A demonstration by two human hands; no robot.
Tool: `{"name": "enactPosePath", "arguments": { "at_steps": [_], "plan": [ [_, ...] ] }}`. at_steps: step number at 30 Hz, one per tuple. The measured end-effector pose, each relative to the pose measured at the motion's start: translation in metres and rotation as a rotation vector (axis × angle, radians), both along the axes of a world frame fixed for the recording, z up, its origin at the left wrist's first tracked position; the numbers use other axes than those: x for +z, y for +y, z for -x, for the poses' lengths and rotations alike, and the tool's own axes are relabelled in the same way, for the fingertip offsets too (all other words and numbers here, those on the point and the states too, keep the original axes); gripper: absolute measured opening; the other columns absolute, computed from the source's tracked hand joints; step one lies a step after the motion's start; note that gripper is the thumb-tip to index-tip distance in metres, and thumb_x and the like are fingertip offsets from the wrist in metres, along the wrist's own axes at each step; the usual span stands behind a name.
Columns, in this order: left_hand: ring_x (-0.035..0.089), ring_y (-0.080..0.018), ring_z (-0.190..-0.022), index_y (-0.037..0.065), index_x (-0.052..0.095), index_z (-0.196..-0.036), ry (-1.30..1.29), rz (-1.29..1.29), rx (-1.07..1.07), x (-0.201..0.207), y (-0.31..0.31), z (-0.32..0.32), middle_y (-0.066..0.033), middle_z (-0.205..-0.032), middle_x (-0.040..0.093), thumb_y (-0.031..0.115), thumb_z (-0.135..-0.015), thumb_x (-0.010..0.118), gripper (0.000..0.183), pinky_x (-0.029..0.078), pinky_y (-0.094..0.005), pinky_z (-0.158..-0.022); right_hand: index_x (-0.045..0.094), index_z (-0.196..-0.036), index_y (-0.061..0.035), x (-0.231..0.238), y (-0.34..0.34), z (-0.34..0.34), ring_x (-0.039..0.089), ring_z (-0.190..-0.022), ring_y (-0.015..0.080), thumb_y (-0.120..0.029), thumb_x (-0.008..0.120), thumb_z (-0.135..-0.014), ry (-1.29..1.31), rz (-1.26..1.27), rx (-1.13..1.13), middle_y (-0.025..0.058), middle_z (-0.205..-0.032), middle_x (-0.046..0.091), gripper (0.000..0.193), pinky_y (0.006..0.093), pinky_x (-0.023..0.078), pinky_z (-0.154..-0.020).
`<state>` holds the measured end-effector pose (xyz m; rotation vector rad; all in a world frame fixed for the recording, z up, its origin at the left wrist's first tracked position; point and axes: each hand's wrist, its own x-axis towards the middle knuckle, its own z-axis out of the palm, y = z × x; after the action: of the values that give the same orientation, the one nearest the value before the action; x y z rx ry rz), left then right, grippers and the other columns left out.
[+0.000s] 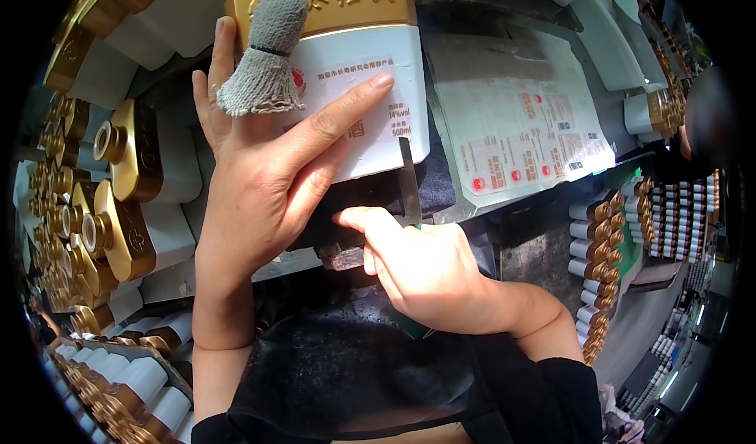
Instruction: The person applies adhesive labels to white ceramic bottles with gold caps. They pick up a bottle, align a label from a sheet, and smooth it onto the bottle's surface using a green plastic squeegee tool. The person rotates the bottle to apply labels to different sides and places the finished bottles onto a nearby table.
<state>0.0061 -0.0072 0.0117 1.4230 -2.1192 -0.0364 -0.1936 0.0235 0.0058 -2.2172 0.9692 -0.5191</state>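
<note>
A white bottle [354, 141] with a gold shoulder lies on a dark cloth in front of me. My left hand [264, 160] holds it, forefinger stretched over the printed front and other fingers along its left side. A grey knitted finger cover [279, 18], tied with a dark band and frayed at its lower end, sits on one of that hand's fingers. My right hand [421, 271] is closed around the green handle of a narrow flat metal blade [409, 180]. The blade's tip touches or overlaps the bottle's lower right edge; I cannot tell which.
To the right lies a pale sheet [520, 121] of printed decals. White-and-gold bottles [130, 223] crowd the left side. More bottles [598, 255] stand in a row at right, with further stacks behind. A worn wooden block [342, 256] sits at the bench's near edge.
</note>
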Motion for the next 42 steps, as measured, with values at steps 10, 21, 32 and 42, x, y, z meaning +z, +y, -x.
{"name": "enactPosePath", "arguments": {
  "at_steps": [10,21,32,42],
  "plan": [
    [0.006,-0.0373,-0.15,0.023,0.066,-0.129,0.015,-0.013,-0.013,-0.002,-0.001,-0.002,-0.0231,-0.16,0.019,0.002,-0.077,0.052,0.058,0.017,-0.0442,-0.118,0.059,-0.118,0.0019,-0.01,-0.002,-0.001,0.057,-0.041,0.0179,-0.001,0.063,-0.078,-0.059,0.138,0.013,0.0039,-0.052,0.05,0.041,0.0301,0.047,-0.04],
    [0.006,-0.0382,-0.15,0.022,0.067,-0.128,0.017,-0.021,-0.024,-0.003,-0.002,-0.003,-0.0262,-0.161,0.011,0.005,-0.076,0.053,0.057,0.02,-0.0435,-0.117,0.058,-0.12,0.0039,-0.01,-0.002,0.0,0.057,-0.041,0.0186,-0.002,0.064,-0.079,-0.073,0.126,0.024,0.0049,-0.052,0.051,0.042,0.0307,0.047,-0.04],
    [0.003,-0.0365,-0.151,0.021,0.067,-0.129,0.039,-0.043,-0.031,0.0,-0.002,-0.002,-0.0276,-0.161,0.007,0.002,-0.076,0.053,0.058,0.019,-0.0418,-0.117,0.058,-0.121,0.0038,-0.01,-0.002,0.0,0.056,-0.04,0.0189,-0.001,0.063,-0.078,-0.08,0.105,0.026,0.0049,-0.051,0.049,0.044,0.0317,0.047,-0.039],
    [0.012,-0.0338,-0.15,0.018,0.06,-0.136,0.094,0.009,0.008,0.0,0.0,-0.002,-0.0204,-0.161,0.017,0.007,-0.084,0.054,0.053,0.019,-0.0437,-0.119,0.062,-0.118,-0.0035,0.005,-0.005,0.011,0.059,-0.047,0.0191,0.0,0.064,-0.079,-0.109,0.176,0.016,0.0069,-0.061,0.059,0.04,0.029,0.049,-0.048]
  ]
}}
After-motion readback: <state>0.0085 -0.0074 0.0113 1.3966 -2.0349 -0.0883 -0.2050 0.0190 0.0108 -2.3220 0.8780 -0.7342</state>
